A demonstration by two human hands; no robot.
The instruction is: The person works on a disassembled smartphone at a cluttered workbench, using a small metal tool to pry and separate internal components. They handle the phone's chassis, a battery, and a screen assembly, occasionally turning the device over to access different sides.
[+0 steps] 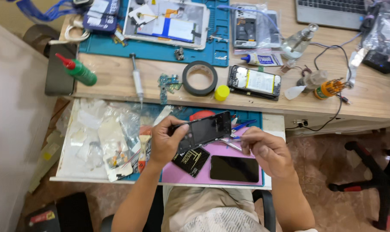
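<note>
From the head view, the left hand [164, 141] was clamped around one end of a dark phone [204, 129], thumb across its face, holding it tilted above the pull-out tray [70, 169]. The right hand [263, 151] had its fingers pinched together on thin metal tweezers [229, 143], whose tips reached toward the phone's lower edge. Under the hands lay a pink mat [180, 175] with a second black phone [234, 168] flat on it and a small black board [191, 160] just beside that. To the left on the tray lay clear plastic bags [113, 129] and a brush [143, 148]. On the desk [367, 99] above stood a tape roll [199, 77], a yellow cap [222, 93], an opened phone [254, 82] showing its battery, a green bottle [79, 71] with a red tip, and a blue mat [160, 51] bearing an opened tablet [167, 21].
</note>
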